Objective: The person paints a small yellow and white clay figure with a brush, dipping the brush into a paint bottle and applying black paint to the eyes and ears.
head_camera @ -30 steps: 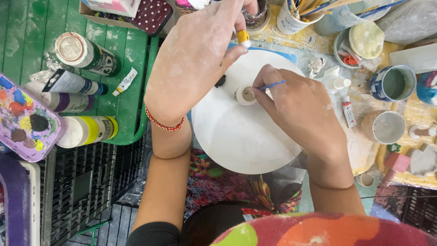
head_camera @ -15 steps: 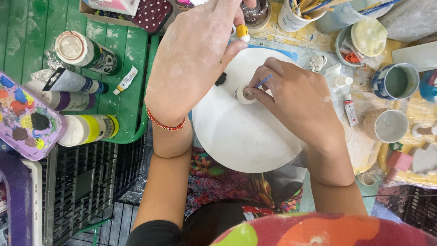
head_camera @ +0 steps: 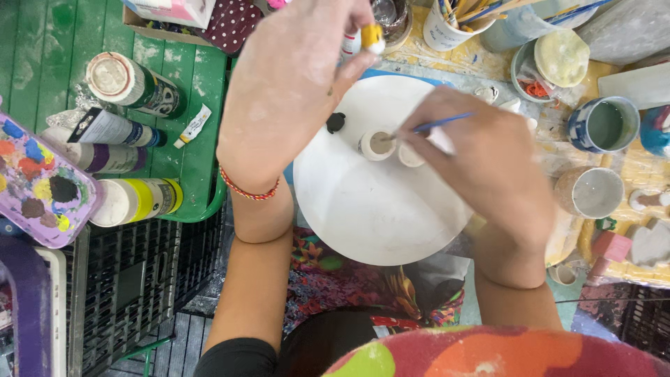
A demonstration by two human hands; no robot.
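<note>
We are looking straight down at a round white plate (head_camera: 377, 209) on the cluttered bench (head_camera: 628, 174). The right hand (head_camera: 481, 164) has its fingers pinched tight around a thin blue paintbrush (head_camera: 436, 126), whose tip sits at a small white cup (head_camera: 377, 144) near the plate's upper middle. A second small cup (head_camera: 409, 155) stands just beside it, partly under the hand. The left hand (head_camera: 293, 84) is raised above the plate's top edge, fingers closed on a small paint tube with a yellow end (head_camera: 372, 36). A black blob of paint (head_camera: 336, 122) lies on the plate near that hand. To the left, paint bottles (head_camera: 125, 84) rest on a green tray (head_camera: 202, 188), with a purple palette (head_camera: 42, 181) at the edge.
</note>
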